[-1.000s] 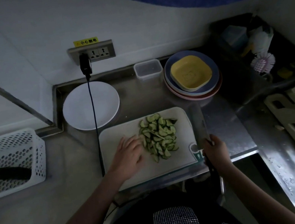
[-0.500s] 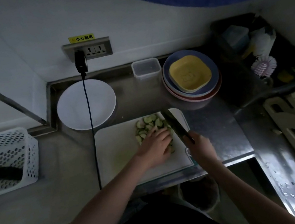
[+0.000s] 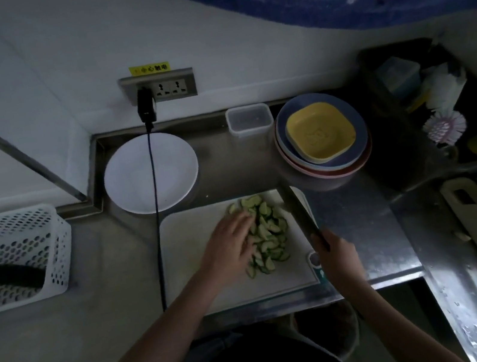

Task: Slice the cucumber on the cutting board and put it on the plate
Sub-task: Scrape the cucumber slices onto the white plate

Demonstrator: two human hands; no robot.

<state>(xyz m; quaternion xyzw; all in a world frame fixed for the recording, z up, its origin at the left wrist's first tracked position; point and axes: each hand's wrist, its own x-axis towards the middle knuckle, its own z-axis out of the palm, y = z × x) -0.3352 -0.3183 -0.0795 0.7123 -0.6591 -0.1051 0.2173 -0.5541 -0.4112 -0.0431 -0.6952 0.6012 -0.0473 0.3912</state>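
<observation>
with the knife back over the board, slices get herded for transfer.

left hand [image 3: 232,245], which a second ago lay flat beside the pile, now rests with loose, straight fingers against the cucumber slices [image 3: 266,233] on the cutting board [image 3: 197,244]; right hand [image 3: 336,254] grips the knife [image 3: 297,212], raised from the counter edge to the pile's right. slicing looks done; white plate [image 3: 150,173] behind still bare.

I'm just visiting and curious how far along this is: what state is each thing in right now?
cucumber slices: cut, heaped on the board
cutting board: flat on the counter
white plate: empty
knife: blade beside the heap
left hand: flat against the heap
right hand: gripping the knife handle
</observation>
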